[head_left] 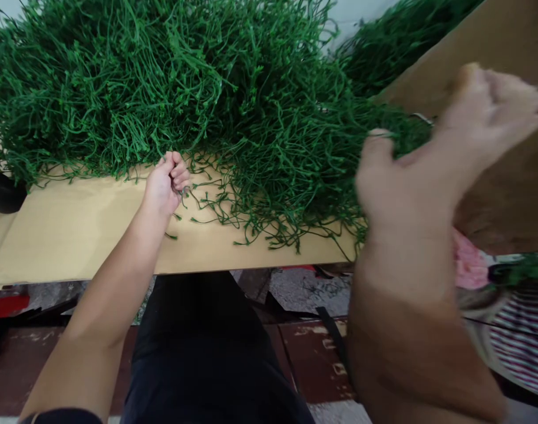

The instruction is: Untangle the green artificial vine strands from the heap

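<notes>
A big heap of thin green artificial plant stems (184, 82) covers the back of a cardboard sheet (96, 224). At the heap's front edge my left hand (167, 179) is closed, fingers curled in towards the palm. Some thin green stem ends show close beside and below it; what the fingers hold, if anything, is too small to make out. My right hand (441, 135) is raised on the right, slightly blurred, with thumb and fingers apart and nothing seen in it. It passes in front of the heap's right end and an upright brown cardboard panel (516, 194).
Loose stems (290, 235) lie scattered along the sheet's front. A dark rounded object (3, 188) sits at the left edge. Below are reddish-brown boards (310, 353); pink material (469, 259) and striped cloth (522, 341) are at the lower right.
</notes>
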A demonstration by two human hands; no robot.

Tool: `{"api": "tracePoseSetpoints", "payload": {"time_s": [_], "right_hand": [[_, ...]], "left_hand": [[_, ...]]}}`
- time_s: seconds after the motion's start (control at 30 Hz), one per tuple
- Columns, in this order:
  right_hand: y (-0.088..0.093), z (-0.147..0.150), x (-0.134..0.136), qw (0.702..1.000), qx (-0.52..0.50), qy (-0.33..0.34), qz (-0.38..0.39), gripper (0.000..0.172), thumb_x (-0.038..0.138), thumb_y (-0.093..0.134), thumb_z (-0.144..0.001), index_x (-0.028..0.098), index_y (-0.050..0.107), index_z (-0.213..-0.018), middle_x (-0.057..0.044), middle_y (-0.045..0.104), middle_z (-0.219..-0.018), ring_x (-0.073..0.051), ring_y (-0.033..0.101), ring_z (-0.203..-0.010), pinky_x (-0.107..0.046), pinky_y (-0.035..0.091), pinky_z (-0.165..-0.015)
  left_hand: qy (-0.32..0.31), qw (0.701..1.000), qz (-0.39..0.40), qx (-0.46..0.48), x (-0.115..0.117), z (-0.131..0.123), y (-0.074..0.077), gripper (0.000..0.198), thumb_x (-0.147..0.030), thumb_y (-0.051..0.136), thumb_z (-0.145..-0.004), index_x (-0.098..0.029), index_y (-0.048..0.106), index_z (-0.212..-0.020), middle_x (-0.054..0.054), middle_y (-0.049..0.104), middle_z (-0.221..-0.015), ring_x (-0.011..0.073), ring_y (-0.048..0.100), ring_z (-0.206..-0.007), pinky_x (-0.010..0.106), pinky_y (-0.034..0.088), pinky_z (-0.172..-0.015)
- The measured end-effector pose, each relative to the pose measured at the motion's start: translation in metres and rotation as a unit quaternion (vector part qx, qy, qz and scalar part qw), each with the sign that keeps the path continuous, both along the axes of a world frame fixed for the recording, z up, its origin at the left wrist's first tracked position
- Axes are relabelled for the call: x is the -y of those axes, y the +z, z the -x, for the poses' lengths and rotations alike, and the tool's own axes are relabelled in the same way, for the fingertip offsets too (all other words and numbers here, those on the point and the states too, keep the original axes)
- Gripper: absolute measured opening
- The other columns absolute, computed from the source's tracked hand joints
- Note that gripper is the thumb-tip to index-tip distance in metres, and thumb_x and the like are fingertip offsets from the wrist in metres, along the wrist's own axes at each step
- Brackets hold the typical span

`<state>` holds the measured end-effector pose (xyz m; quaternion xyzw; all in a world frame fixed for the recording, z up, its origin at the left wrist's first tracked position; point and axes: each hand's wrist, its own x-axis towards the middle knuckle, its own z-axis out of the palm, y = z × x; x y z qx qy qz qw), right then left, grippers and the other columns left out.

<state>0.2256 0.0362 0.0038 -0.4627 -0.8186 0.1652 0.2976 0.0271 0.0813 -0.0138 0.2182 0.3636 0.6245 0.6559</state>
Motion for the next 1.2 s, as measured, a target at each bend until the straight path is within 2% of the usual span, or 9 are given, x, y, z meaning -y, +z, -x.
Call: {"api": "tracePoseSetpoints", "payload": {"time_s": [0.23, 0.37, 0.47, 0.63, 0.8, 0.9, 1.03, 1.1, 1.2], "right_hand": [[-0.021, 0.065, -0.001, 0.999, 0.006, 0.045, 0.004, 0.049, 0.026, 0.049, -0.081, 0.014, 0.042, -0.127, -0.016, 0.053, -0.118, -0.026, 0.048, -0.108, -0.042, 0.04, -0.09], [-0.033, 0.087, -0.007, 0.995, -0.02, 0.061, 0.079, 0.038, 0.018, 0.038, -0.084, 0.011, 0.044, -0.12, -0.014, 0.058, -0.109, -0.021, 0.053, -0.099, -0.036, 0.043, -0.086], [-0.038, 0.092, -0.007, 0.995, 0.03, 0.059, 0.079, 0.035, 0.013, 0.031, -0.085, 0.009, 0.048, -0.116, -0.014, 0.058, -0.106, -0.02, 0.053, -0.098, -0.034, 0.042, -0.084], [-0.037, 0.098, 0.003, 0.984, 0.168, 0.063, 0.013, 0.035, 0.029, 0.044, -0.085, 0.006, 0.056, -0.108, -0.019, 0.053, -0.109, -0.029, 0.048, -0.106, -0.04, 0.039, -0.088], [-0.032, 0.109, 0.006, 0.969, 0.237, 0.074, -0.011, 0.032, 0.008, 0.038, -0.079, 0.008, 0.058, -0.104, -0.017, 0.059, -0.102, -0.028, 0.057, -0.094, -0.036, 0.043, -0.076], [-0.033, 0.1, -0.001, 0.964, 0.261, 0.044, -0.021, 0.037, 0.004, 0.034, -0.078, 0.008, 0.057, -0.106, -0.018, 0.06, -0.102, -0.027, 0.059, -0.089, -0.035, 0.043, -0.07], [-0.034, 0.06, -0.016, 0.963, 0.265, -0.041, -0.016, 0.031, 0.006, 0.035, -0.081, 0.007, 0.059, -0.1, -0.018, 0.061, -0.098, -0.027, 0.059, -0.089, -0.035, 0.042, -0.072], [-0.03, 0.039, -0.02, 0.977, 0.202, -0.071, -0.022, 0.022, 0.013, 0.041, -0.082, 0.008, 0.061, -0.091, -0.016, 0.061, -0.093, -0.024, 0.057, -0.089, -0.034, 0.042, -0.077], [-0.019, 0.026, -0.017, 0.998, 0.017, -0.063, 0.002, 0.021, 0.027, 0.044, -0.086, 0.013, 0.06, -0.085, -0.008, 0.061, -0.082, -0.017, 0.055, -0.079, -0.029, 0.042, -0.074]], "left_hand": [[0.023, 1.0, -0.015, 0.014, 0.004, 0.0, 0.006, 0.033, -0.026, 0.032, -0.094, -0.016, 0.041, -0.063, -0.007, 0.023, -0.047, 0.0015, 0.025, -0.035, 0.012, 0.024, -0.035], [0.044, 0.999, -0.018, 0.004, 0.004, 0.005, 0.005, 0.034, -0.026, 0.031, -0.094, -0.016, 0.041, -0.063, -0.007, 0.024, -0.047, 0.002, 0.025, -0.036, 0.013, 0.026, -0.035], [0.049, 0.998, -0.033, 0.014, 0.002, 0.009, 0.007, 0.034, -0.026, 0.031, -0.094, -0.017, 0.043, -0.063, -0.006, 0.025, -0.046, 0.0024, 0.026, -0.036, 0.014, 0.026, -0.035], [0.072, 0.996, -0.044, 0.003, 0.003, 0.014, 0.014, 0.033, -0.028, 0.031, -0.094, -0.017, 0.048, -0.067, -0.006, 0.026, -0.047, 0.0024, 0.027, -0.036, 0.014, 0.026, -0.036], [0.063, 0.997, -0.044, -0.002, 0.008, 0.017, 0.018, 0.036, -0.028, 0.028, -0.094, -0.016, 0.044, -0.064, -0.006, 0.025, -0.048, 0.0017, 0.025, -0.036, 0.013, 0.023, -0.035], [0.01, 0.999, -0.033, 0.0, 0.014, 0.015, 0.019, 0.034, -0.028, 0.031, -0.094, -0.016, 0.041, -0.063, -0.007, 0.022, -0.048, 0.0014, 0.023, -0.035, 0.013, 0.019, -0.034], [-0.07, 0.997, -0.029, -0.019, 0.031, 0.005, 0.016, 0.03, -0.03, 0.041, -0.09, -0.016, 0.04, -0.064, -0.008, 0.022, -0.048, 0.0012, 0.023, -0.035, 0.011, 0.015, -0.034], [-0.109, 0.993, -0.039, -0.027, 0.044, -0.003, 0.013, 0.028, -0.029, 0.044, -0.089, -0.016, 0.04, -0.064, -0.008, 0.024, -0.047, 0.0013, 0.024, -0.035, 0.011, 0.017, -0.035], [-0.159, 0.985, -0.037, -0.051, 0.062, -0.02, 0.006, 0.027, -0.03, 0.046, -0.087, -0.016, 0.041, -0.064, -0.007, 0.029, -0.046, 0.0019, 0.026, -0.036, 0.011, 0.02, -0.036]]}}
